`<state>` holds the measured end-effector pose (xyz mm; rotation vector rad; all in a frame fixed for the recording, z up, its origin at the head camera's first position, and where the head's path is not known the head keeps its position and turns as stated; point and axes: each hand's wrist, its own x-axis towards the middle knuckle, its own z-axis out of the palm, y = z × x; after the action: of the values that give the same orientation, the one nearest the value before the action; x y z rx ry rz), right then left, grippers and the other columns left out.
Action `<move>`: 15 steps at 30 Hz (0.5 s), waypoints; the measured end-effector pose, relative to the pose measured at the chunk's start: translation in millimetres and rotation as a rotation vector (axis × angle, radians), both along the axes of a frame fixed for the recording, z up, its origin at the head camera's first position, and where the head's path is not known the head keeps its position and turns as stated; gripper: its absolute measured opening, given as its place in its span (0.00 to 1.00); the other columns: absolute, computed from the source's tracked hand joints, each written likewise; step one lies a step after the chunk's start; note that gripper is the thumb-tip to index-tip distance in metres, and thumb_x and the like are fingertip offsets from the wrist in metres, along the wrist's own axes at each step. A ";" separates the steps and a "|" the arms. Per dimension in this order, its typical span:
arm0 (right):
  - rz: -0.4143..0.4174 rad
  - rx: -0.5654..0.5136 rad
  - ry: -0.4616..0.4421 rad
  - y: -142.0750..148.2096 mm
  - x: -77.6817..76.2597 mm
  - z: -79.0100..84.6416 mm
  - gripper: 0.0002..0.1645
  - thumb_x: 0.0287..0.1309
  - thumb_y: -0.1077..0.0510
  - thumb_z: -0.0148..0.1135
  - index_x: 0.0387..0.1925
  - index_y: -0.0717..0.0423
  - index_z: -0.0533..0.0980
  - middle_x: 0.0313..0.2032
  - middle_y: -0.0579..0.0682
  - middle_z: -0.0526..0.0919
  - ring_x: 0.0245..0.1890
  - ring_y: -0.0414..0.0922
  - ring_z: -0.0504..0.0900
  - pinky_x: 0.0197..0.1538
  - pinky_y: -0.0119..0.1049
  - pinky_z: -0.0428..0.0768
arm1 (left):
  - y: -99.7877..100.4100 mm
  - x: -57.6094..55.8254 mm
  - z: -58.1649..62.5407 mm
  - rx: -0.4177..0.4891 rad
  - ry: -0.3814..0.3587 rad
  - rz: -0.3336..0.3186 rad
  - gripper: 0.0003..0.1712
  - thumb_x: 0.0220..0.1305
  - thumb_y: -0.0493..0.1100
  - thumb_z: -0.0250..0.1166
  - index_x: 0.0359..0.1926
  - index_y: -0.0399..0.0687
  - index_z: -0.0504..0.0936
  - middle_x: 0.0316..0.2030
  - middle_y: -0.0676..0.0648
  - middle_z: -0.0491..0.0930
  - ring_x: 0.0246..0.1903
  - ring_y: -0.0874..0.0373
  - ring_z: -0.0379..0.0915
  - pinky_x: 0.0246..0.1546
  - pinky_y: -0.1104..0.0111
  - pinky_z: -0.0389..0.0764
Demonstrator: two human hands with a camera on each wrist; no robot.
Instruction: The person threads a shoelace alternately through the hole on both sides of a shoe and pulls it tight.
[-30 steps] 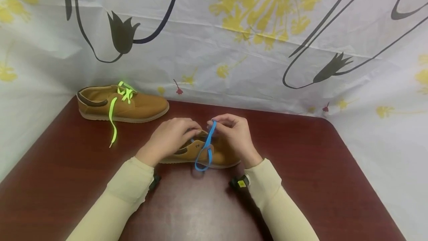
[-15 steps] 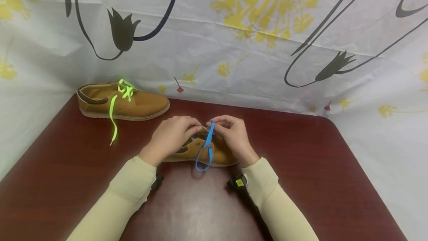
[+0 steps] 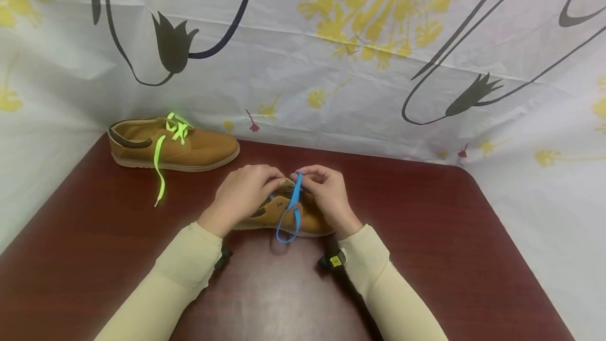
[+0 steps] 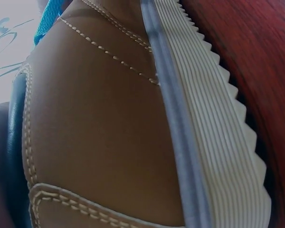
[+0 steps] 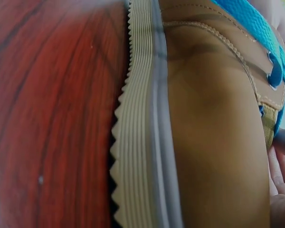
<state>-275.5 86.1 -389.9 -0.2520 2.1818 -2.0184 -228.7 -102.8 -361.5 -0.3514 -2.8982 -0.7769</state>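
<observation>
A tan shoe point(image 3: 312, 221) lies on the table between my hands, toe to the right. Its blue shoelace point(image 3: 295, 199) rises from the eyelets, with a loop hanging down the near side. At the tongue, my right hand point(image 3: 331, 191) pinches the lace between thumb and fingers. My left hand point(image 3: 243, 191) grips the far eyelet flap, thumb on the near side. The left wrist view is filled by the shoe's heel side point(image 4: 99, 128) and ribbed sole. In the right wrist view, lace point(image 5: 256, 23) runs through an eyelet, and fingers point(image 5: 278, 173) show behind the shoe.
A second tan shoe point(image 3: 208, 146) stands at the back left, its lime-green lace point(image 3: 160, 172) trailing onto the dark red table point(image 3: 450, 236). Behind the table hangs a white patterned cloth point(image 3: 284, 67). Small dark devices point(image 3: 331, 261) are strapped at both wrists.
My right hand has shifted slightly left and down, with the lace still pinched. The left hand and the shoe have hardly moved.
</observation>
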 end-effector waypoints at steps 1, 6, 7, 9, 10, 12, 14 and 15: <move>-0.003 -0.001 0.000 -0.6 0.1 -0.2 0.10 0.61 0.61 0.70 0.41 0.63 0.84 0.29 0.42 0.89 0.34 0.38 0.88 0.43 0.31 0.86 | 0.2 -0.2 0.0 0.001 -0.003 0.001 0.13 0.73 0.53 0.61 0.49 0.58 0.89 0.41 0.56 0.89 0.34 0.61 0.81 0.31 0.66 0.78; -0.029 0.014 0.007 -3.4 1.8 -0.3 0.10 0.60 0.58 0.72 0.40 0.60 0.85 0.27 0.42 0.88 0.32 0.38 0.87 0.40 0.30 0.85 | 0.4 0.1 2.1 0.007 -0.013 -0.002 0.13 0.73 0.52 0.62 0.49 0.57 0.89 0.41 0.55 0.89 0.33 0.61 0.80 0.29 0.68 0.76; -0.035 0.013 0.008 -3.7 2.3 0.0 0.09 0.60 0.58 0.72 0.40 0.60 0.85 0.27 0.42 0.89 0.33 0.38 0.87 0.40 0.30 0.85 | 0.4 0.1 2.2 0.008 -0.014 -0.004 0.13 0.73 0.52 0.62 0.49 0.57 0.89 0.41 0.55 0.89 0.33 0.61 0.80 0.29 0.68 0.76; -0.049 0.015 0.010 -4.0 3.1 0.1 0.09 0.61 0.58 0.71 0.40 0.59 0.85 0.28 0.43 0.89 0.33 0.38 0.87 0.40 0.30 0.85 | 0.5 0.2 2.5 0.008 -0.018 -0.007 0.13 0.73 0.52 0.62 0.49 0.57 0.89 0.41 0.55 0.89 0.34 0.61 0.81 0.29 0.68 0.76; -0.054 0.016 0.009 -4.1 3.5 0.1 0.09 0.61 0.58 0.71 0.40 0.59 0.85 0.28 0.43 0.89 0.33 0.38 0.87 0.40 0.30 0.85 | 0.5 0.3 2.6 0.008 -0.020 -0.008 0.13 0.73 0.53 0.62 0.49 0.57 0.89 0.41 0.55 0.89 0.34 0.60 0.81 0.29 0.68 0.76; -0.059 0.015 0.007 -4.2 4.3 0.6 0.09 0.61 0.58 0.71 0.40 0.59 0.85 0.28 0.43 0.89 0.33 0.38 0.87 0.40 0.30 0.85 | 0.4 0.4 2.6 0.007 -0.021 -0.008 0.13 0.73 0.53 0.62 0.49 0.57 0.89 0.41 0.55 0.89 0.35 0.60 0.82 0.30 0.67 0.77; -0.059 0.012 -0.001 -4.3 4.9 1.1 0.09 0.62 0.57 0.71 0.41 0.59 0.85 0.28 0.43 0.89 0.33 0.38 0.87 0.39 0.30 0.85 | 0.2 0.6 2.7 0.008 -0.019 -0.010 0.13 0.72 0.53 0.62 0.49 0.57 0.89 0.41 0.55 0.89 0.35 0.60 0.82 0.30 0.66 0.77; -0.059 0.011 -0.004 -4.3 5.2 1.4 0.10 0.62 0.57 0.71 0.41 0.59 0.84 0.28 0.43 0.89 0.32 0.38 0.87 0.39 0.30 0.85 | 0.1 0.8 2.8 0.008 -0.017 -0.011 0.13 0.72 0.53 0.62 0.49 0.57 0.89 0.41 0.55 0.89 0.35 0.60 0.82 0.30 0.66 0.77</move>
<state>-270.3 81.8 -388.5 -0.1842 2.2222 -2.0347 -227.9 -102.7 -358.7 -0.3626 -2.9104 -0.7973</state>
